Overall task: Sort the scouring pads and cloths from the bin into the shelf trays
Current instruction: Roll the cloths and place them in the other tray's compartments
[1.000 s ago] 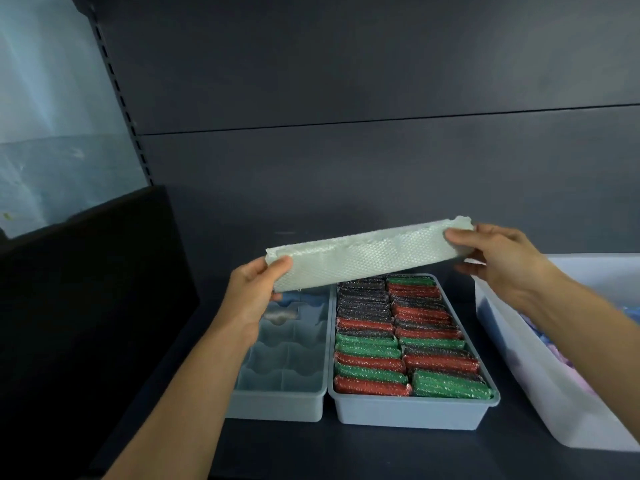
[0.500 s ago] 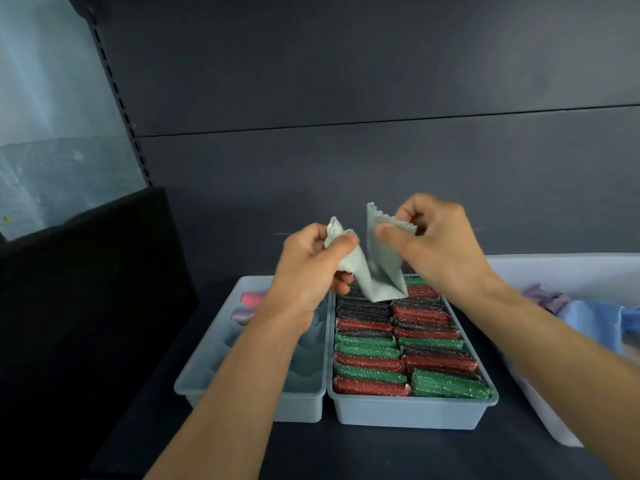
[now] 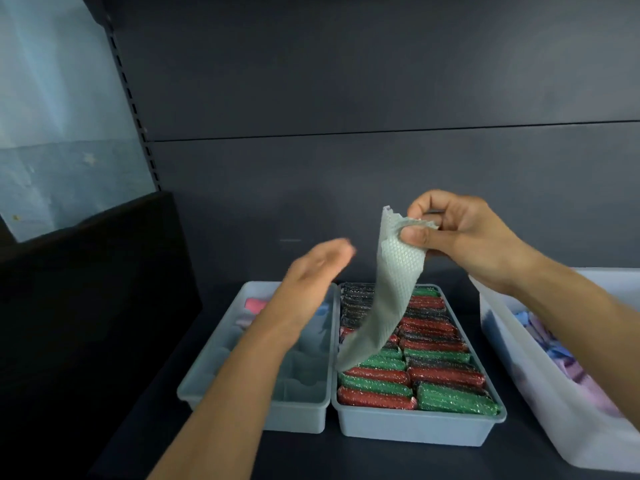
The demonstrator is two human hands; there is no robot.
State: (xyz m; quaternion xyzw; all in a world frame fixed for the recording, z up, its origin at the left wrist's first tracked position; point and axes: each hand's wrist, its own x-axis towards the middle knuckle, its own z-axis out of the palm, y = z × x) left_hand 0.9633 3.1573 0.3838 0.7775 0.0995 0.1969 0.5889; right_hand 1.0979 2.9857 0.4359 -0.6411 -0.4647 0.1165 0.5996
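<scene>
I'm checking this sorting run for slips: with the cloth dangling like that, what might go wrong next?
The pale green cloth hangs from the right hand by one pinched edge; the left hand is off it, so it may slip. Its loose end trails over the pad tray, so it could snag on the scouring pads or land among them instead of in the compartment tray.

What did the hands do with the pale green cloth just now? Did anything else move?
Both hands held the cloth stretched flat, then brought its ends together. Now the left hand has let go and is open, and the right hand alone pinches its top, so it hangs over the tray of scouring pads. The divided tray and white bin stayed put.
</scene>
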